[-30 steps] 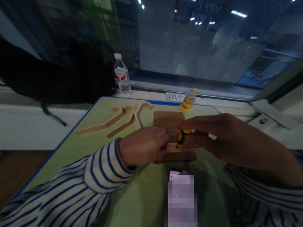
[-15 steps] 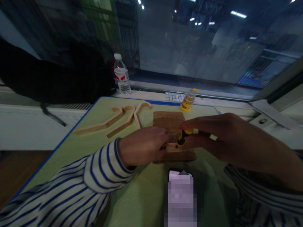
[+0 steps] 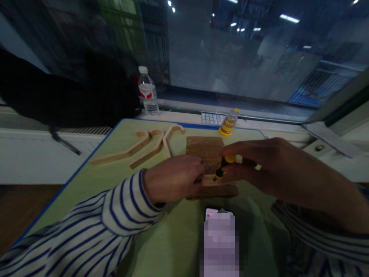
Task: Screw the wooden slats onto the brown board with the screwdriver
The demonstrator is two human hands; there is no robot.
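1. Screwdriver [image 3: 221,169]: it stands tilted over the pale wooden strip [image 3: 209,180], near the middle of the table [image 3: 161,246], its lower end meeting the strip at a small dark spot. That spot is too small for you to tell whether it is a screw or a hole.
2. Your right hand [image 3: 265,165] is pinched round the short handle, thumb and fingers narrow about it; such a fingertip grip probably suits fine turning.
3. Your left hand [image 3: 178,179] is curled in on the strip's left end, most likely to stop it sliding or twisting. Your fingertips there are partly hidden.
4. The strip lies across a brown board [image 3: 203,148], which seems to serve as a raised, protective base under the work.
5. The handle is black and yellow, probably plastic; the strip is smooth, light wood; the board is darker, with a rough, lined surface and ragged edges.
6. Three curved wooden hooks [image 3: 147,155] lie beyond your left hand, flat-sided with rounded ends. A phone [image 3: 219,238] lies on your near side of the board.
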